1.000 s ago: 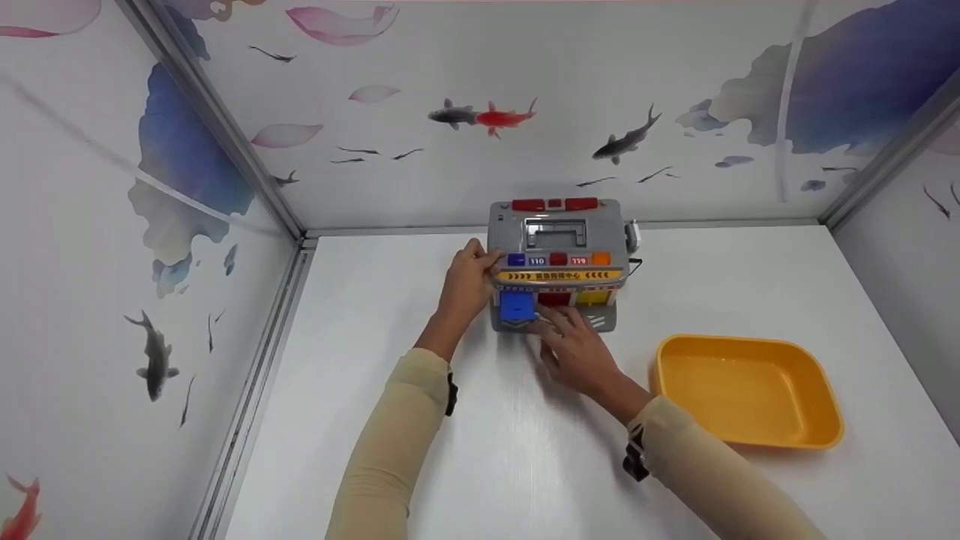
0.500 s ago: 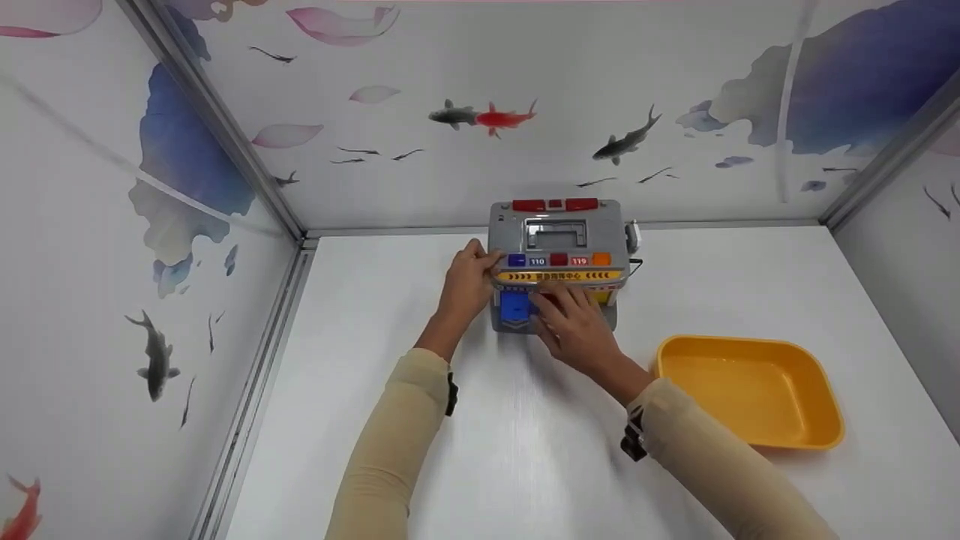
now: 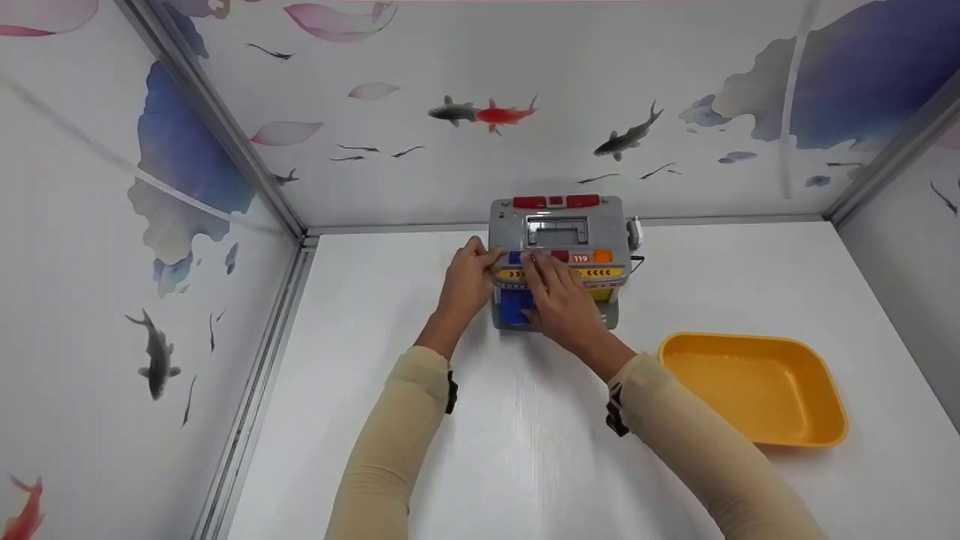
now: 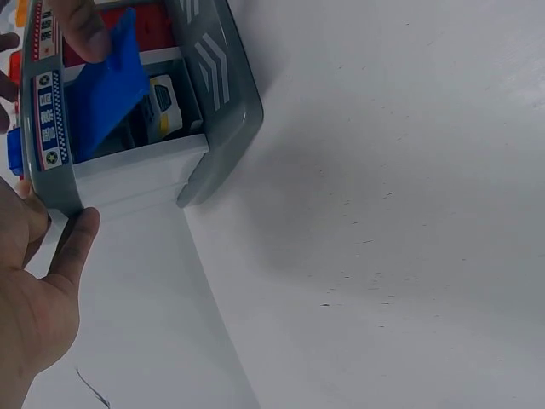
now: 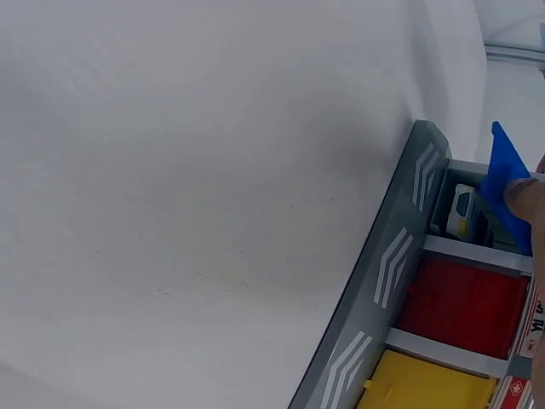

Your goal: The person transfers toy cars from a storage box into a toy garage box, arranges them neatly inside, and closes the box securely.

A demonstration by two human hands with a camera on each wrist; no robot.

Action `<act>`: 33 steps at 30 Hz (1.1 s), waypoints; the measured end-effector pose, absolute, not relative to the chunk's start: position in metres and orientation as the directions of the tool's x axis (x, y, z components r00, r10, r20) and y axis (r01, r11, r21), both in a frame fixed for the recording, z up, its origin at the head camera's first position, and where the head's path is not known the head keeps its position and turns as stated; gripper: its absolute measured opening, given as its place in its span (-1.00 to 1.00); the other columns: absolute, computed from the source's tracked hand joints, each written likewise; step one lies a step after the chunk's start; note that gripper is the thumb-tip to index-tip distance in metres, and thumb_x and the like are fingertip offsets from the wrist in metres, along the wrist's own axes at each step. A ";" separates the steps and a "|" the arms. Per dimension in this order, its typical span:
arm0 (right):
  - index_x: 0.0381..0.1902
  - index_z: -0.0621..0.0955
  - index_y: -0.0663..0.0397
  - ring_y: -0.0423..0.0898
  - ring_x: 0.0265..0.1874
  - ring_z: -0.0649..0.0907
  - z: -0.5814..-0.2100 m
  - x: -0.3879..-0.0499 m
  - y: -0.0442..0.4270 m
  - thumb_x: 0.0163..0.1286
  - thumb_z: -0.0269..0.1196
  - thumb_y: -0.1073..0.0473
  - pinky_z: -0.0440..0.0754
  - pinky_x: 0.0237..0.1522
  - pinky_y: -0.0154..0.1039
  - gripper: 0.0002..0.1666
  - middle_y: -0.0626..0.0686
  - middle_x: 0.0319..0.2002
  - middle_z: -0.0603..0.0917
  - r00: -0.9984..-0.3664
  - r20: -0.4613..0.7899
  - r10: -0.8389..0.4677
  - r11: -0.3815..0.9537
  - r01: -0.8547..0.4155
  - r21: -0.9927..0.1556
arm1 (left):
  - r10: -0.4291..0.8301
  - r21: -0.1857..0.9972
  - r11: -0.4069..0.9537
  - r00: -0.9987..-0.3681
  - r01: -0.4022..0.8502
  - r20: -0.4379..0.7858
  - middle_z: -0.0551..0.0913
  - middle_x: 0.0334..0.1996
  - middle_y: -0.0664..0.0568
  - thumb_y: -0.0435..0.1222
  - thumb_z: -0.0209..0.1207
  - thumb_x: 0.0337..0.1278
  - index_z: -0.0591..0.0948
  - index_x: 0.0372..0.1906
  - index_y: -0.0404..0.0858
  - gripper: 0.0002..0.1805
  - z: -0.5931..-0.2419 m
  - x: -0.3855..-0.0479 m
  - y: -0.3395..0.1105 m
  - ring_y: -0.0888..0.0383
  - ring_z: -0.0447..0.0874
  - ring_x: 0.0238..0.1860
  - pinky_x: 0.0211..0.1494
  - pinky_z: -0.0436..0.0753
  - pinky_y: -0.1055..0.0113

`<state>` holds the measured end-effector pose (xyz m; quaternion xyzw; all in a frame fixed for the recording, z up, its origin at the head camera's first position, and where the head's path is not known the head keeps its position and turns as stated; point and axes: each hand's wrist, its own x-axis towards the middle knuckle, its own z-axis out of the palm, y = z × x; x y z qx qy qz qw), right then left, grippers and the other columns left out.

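A grey toy rescue station stands against the back wall, with coloured buttons along its roof front. My left hand grips the left edge of its roof, thumb below the edge in the left wrist view. My right hand lies over the front, fingers stretched onto the roof by the blue button. Its thumb touches the blue door, which stands tilted outward. A small white and yellow toy vehicle shows in the bay below. The red door and yellow door are down.
A yellow-orange tray stands at the right on the white table, near the right forearm. Printed walls and a metal frame bound the table at the back and sides.
My right hand has moved up from the bottom of the blue door, so its fingers now reach onto the roof while its thumb stays by the door. The left hand keeps its place.
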<state>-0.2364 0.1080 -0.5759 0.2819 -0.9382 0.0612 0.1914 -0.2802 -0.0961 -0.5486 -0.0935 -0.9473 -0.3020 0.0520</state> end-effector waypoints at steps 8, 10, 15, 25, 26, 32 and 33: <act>0.74 0.17 0.24 0.24 0.55 0.52 -0.583 -0.245 0.097 0.41 0.58 -0.07 0.52 0.59 0.17 0.21 0.32 0.63 0.42 -0.779 0.392 -0.490 0.866 -0.486 0.116 | 0.129 0.571 0.796 -0.978 0.201 0.164 0.55 -0.08 -0.01 -0.32 0.23 0.65 0.70 0.43 -0.16 -0.60 -0.549 -0.279 -0.097 0.12 0.46 -0.09 0.05 0.68 0.21; 0.73 0.20 0.26 0.22 0.55 0.53 -0.586 -0.246 0.095 0.43 0.57 -0.06 0.54 0.57 0.15 0.18 0.30 0.62 0.45 -0.778 0.402 -0.483 0.872 -0.467 0.143 | 0.132 0.568 0.796 -0.976 0.209 0.174 0.55 -0.08 -0.01 -0.33 0.23 0.64 0.71 0.42 -0.17 -0.61 -0.549 -0.279 -0.096 0.12 0.46 -0.09 0.05 0.68 0.21; 0.72 0.24 0.28 0.20 0.55 0.55 -0.590 -0.249 0.093 0.50 0.51 -0.04 0.55 0.56 0.14 0.09 0.28 0.60 0.49 -0.788 0.406 -0.464 0.885 -0.431 0.175 | 0.136 0.567 0.795 -0.974 0.216 0.180 0.53 -0.10 0.00 -0.34 0.23 0.64 0.70 0.43 -0.17 -0.60 -0.550 -0.280 -0.096 0.13 0.44 -0.10 0.05 0.67 0.21; 0.76 0.18 0.22 0.16 0.61 0.49 -0.592 -0.249 0.091 0.55 0.45 0.03 0.45 0.63 0.19 0.05 0.23 0.66 0.43 -0.825 0.338 -0.453 0.891 -0.407 0.201 | 0.129 0.583 0.785 -0.976 0.208 0.174 0.53 -0.11 -0.03 -0.35 0.23 0.64 0.68 0.44 -0.16 -0.59 -0.550 -0.279 -0.097 0.13 0.42 -0.12 -0.01 0.61 0.24; 0.76 0.16 0.22 0.16 0.62 0.48 -0.593 -0.249 0.091 0.55 0.46 0.05 0.44 0.63 0.21 0.06 0.23 0.67 0.41 -0.830 0.327 -0.451 0.892 -0.405 0.202 | 0.131 0.581 0.786 -0.976 0.209 0.174 0.53 -0.11 -0.03 -0.35 0.23 0.64 0.68 0.44 -0.16 -0.59 -0.550 -0.279 -0.097 0.13 0.42 -0.12 0.00 0.62 0.24; 0.78 0.11 0.21 0.16 0.65 0.43 -0.592 -0.250 0.090 0.55 0.46 0.11 0.38 0.65 0.29 0.09 0.22 0.71 0.35 -0.854 0.280 -0.438 0.898 -0.398 0.190 | 0.147 0.567 0.790 -0.971 0.231 0.191 0.54 -0.10 -0.04 -0.34 0.21 0.65 0.68 0.44 -0.17 -0.60 -0.550 -0.278 -0.098 0.12 0.42 -0.11 0.01 0.63 0.23; 0.78 0.11 0.20 0.16 0.65 0.43 -0.592 -0.250 0.090 0.55 0.45 0.11 0.38 0.65 0.29 0.09 0.22 0.71 0.35 -0.857 0.277 -0.435 0.899 -0.397 0.185 | 0.149 0.566 0.790 -0.970 0.234 0.194 0.53 -0.10 -0.04 -0.34 0.21 0.65 0.68 0.44 -0.17 -0.60 -0.550 -0.278 -0.098 0.13 0.42 -0.11 0.01 0.63 0.23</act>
